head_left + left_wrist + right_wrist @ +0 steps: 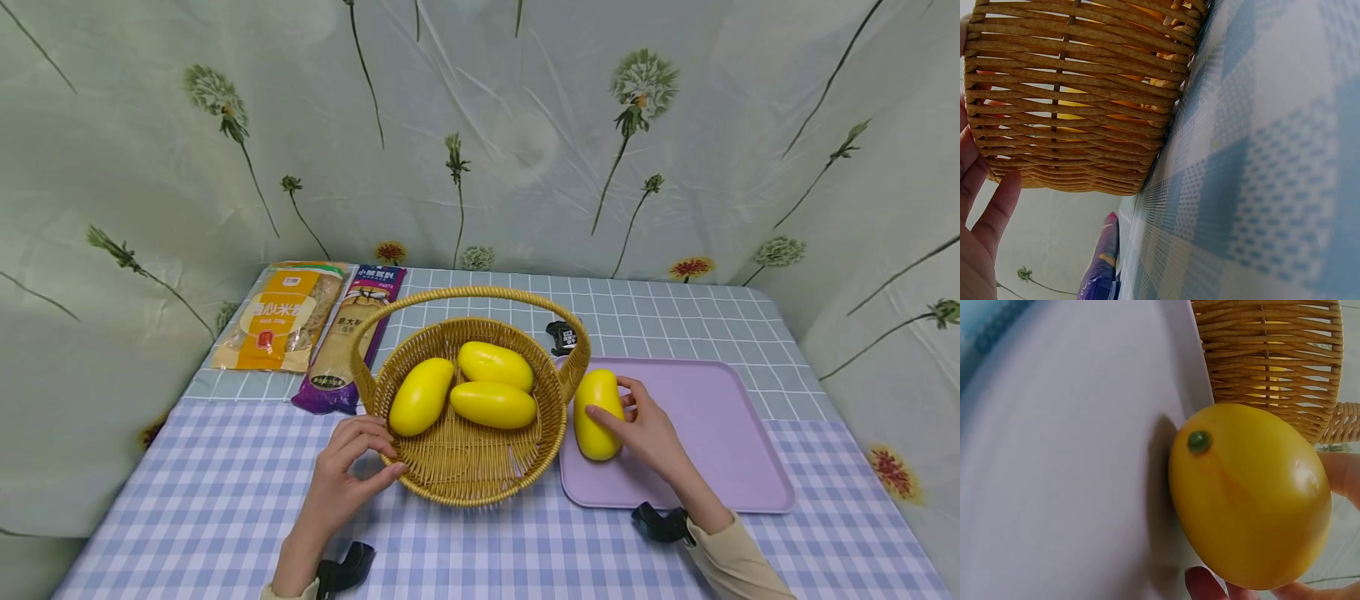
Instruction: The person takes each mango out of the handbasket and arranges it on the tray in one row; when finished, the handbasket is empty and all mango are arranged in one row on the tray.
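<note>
A yellow mango (pixel 597 421) is gripped by my right hand (pixel 651 429), fingers and thumb about its sides, above the left part of the lilac tray (pixel 705 433). The right wrist view shows the mango's green stem spot facing the camera. Left of the tray stands a round wicker basket (pixel 465 475) with a tall arched handle, and three yellow mangoes (pixel 491 404) lie inside it. My left hand (pixel 345 471) holds the basket's rim at the near left, its thumb low against the weave in the left wrist view.
At the back left lie an orange-and-clear food packet (pixel 281 321) and a purple pasta packet (pixel 348 342). A small black object (pixel 561 337) sits behind the tray, close to the basket's handle. Checked cloth (pixel 225 500) covers the table; a flowered curtain (pixel 495 125) hangs behind.
</note>
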{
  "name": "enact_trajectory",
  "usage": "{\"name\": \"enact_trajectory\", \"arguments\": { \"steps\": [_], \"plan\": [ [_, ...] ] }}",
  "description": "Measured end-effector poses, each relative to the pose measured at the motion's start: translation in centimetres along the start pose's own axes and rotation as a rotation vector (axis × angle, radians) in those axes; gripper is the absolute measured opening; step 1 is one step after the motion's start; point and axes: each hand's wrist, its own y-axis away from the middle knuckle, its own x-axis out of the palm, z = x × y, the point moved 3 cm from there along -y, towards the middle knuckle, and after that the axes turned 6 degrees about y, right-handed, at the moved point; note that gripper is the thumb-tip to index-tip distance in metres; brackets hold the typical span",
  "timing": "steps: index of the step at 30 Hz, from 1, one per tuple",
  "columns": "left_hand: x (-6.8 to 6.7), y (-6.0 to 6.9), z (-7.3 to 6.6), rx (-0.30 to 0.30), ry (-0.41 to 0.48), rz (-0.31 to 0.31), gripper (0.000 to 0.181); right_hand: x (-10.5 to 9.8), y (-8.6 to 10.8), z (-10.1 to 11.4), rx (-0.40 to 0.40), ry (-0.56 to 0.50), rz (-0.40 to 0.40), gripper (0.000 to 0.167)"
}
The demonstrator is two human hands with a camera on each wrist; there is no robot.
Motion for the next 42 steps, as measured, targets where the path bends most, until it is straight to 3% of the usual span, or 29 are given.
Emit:
{"name": "enact_trajectory", "arguments": {
  "steps": [17,42],
  "plan": [
    [0.02,-0.02,0.0,0.012,0.002,0.0,0.023,-0.14,-0.33,-0.31,0.049,0.011,0.052,0.077],
    [-0.02,0.06,0.02,-0.001,0.0,0.001,0.026,-0.16,0.03,-0.24,0.043,0.074,0.058,0.075]
  ]
}}
